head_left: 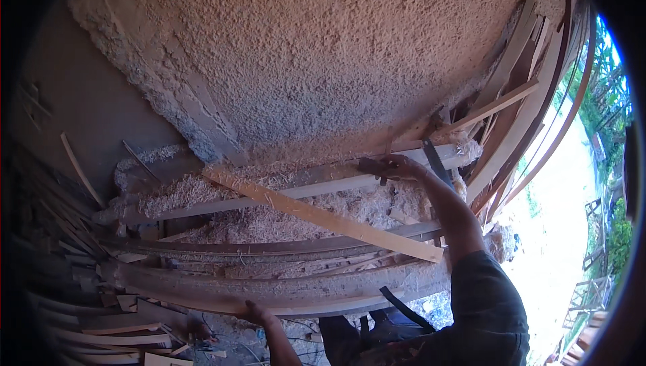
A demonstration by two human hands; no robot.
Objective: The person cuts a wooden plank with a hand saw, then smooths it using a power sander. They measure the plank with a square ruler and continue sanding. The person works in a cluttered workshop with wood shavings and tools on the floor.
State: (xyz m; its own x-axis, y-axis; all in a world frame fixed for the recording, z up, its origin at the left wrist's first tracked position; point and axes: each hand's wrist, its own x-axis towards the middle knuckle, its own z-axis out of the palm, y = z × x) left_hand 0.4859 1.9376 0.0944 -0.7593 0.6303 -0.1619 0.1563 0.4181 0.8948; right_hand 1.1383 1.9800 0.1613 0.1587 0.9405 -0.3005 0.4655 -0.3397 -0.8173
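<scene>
My right hand [402, 167] reaches across to the far beam, its fingers closed round a dark block-shaped tool [370, 166] that looks like a hand plane. Close to my right forearm, a dark flat blade [436, 160] like a saw's leans over the same beam. Down at the near edge, my left hand [258, 314] grips a pale wooden strip [316, 309] that runs along the near beam [269, 285]. Between the hands a light plank [323, 219] lies slantwise across the beams. Its right end is beside my right elbow.
Curly wood shavings [178, 194] cover the far beam [316, 186] and the gaps. Long boards [511, 110] lean against the rough wall [323, 50] at the right. Several offcuts [121, 339] are stacked at lower left. Bright outdoor ground [558, 231] shows on the right.
</scene>
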